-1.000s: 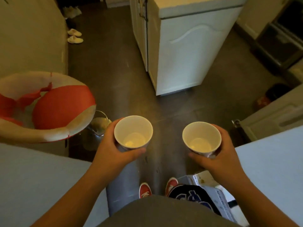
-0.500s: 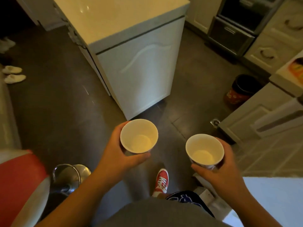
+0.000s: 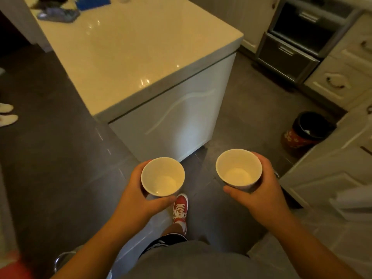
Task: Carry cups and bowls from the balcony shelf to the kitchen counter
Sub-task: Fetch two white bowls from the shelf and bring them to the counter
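Note:
I hold two empty white cups upright in front of my body, above the dark floor. My left hand [image 3: 138, 196] is wrapped around the left cup [image 3: 162, 177], thumb across its near side. The right cup [image 3: 238, 169] sits in my right hand [image 3: 261, 196], fingers behind it and thumb in front. Just ahead stands the kitchen counter [image 3: 128, 57], a white island with a glossy cream top; its near corner is a short step beyond the cups.
Cloths and a blue item [image 3: 60, 11] lie at the counter's far end. A dark oven [image 3: 298, 43] and white drawers [image 3: 346, 81] line the right side, with a red-and-black bin [image 3: 304, 133] on the floor. White slippers [image 3: 8, 115] lie at left. My red shoe [image 3: 180, 208] is below the cups.
I have walked forward toward the counter; it is now much closer and larger in view. The red-and-white round seat at left has slid out of view. Both cups stay held.

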A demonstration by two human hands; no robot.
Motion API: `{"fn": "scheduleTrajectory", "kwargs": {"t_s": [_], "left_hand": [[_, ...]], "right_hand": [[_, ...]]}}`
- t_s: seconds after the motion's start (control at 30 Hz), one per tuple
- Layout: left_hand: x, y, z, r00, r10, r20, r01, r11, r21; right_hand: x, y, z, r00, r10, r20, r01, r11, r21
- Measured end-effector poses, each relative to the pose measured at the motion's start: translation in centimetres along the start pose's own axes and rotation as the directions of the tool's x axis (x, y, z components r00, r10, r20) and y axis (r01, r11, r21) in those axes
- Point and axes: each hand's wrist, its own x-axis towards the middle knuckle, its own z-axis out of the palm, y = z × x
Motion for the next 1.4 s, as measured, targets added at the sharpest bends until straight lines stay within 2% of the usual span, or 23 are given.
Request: {"fn": "scheduleTrajectory", "kwargs": {"t_s": [0.17, 0.3, 0.5, 0.67, 0.8, 0.9, 1.1, 1.23, 1.4], "left_hand": [[10.9, 2.6, 0.4, 0.984, 0.076, 0.16, -0.075, 0.997, -0.013], [18.7, 5.3, 3.6, 0.94, 0.148, 0.308, -0.159, 0.987, 0.009], [27.0, 10.4, 13.2, 0.84, 0.2, 0.504, -0.222, 0.975, -0.016], [32.7, 13.8, 23.1, 0.769, 0.214, 0.603, -0.253, 0.967, -0.021], [36.8, 16.7, 30.1, 0.76, 0.218, 0.613, -0.264, 0.964, -0.016], [39.2, 18.9, 33.3, 0.796, 0.176, 0.579, -0.228, 0.974, 0.018], [43.9, 21.2, 35.6, 0.875, 0.083, 0.476, -0.142, 0.986, 0.089], [48.0, 21.8, 36.5, 0.918, 0.01, 0.397, -0.053, 0.994, 0.097], [55.7, 22.3, 38.3, 0.948, 0.02, 0.316, -0.05, 0.995, 0.088]], "right_hand": [[6.8, -0.7, -0.7, 0.991, 0.047, -0.124, -0.051, 0.998, -0.026], [9.4, -1.0, -3.8, 0.957, 0.139, -0.255, -0.146, 0.989, -0.01], [11.6, 2.1, -9.6, 0.847, 0.292, -0.444, -0.273, 0.956, 0.107], [14.8, 6.3, -15.5, 0.766, 0.343, -0.544, -0.305, 0.938, 0.162], [19.3, 9.4, -21.2, 0.776, 0.35, -0.525, -0.307, 0.936, 0.171], [23.7, 11.0, -25.4, 0.814, 0.329, -0.479, -0.296, 0.944, 0.145], [35.2, 12.0, -30.7, 0.896, 0.271, -0.351, -0.254, 0.963, 0.096], [43.4, 12.5, -32.1, 0.927, 0.233, -0.294, -0.214, 0.972, 0.096], [54.0, 13.1, -32.7, 0.955, 0.179, -0.237, -0.174, 0.984, 0.042]]}}
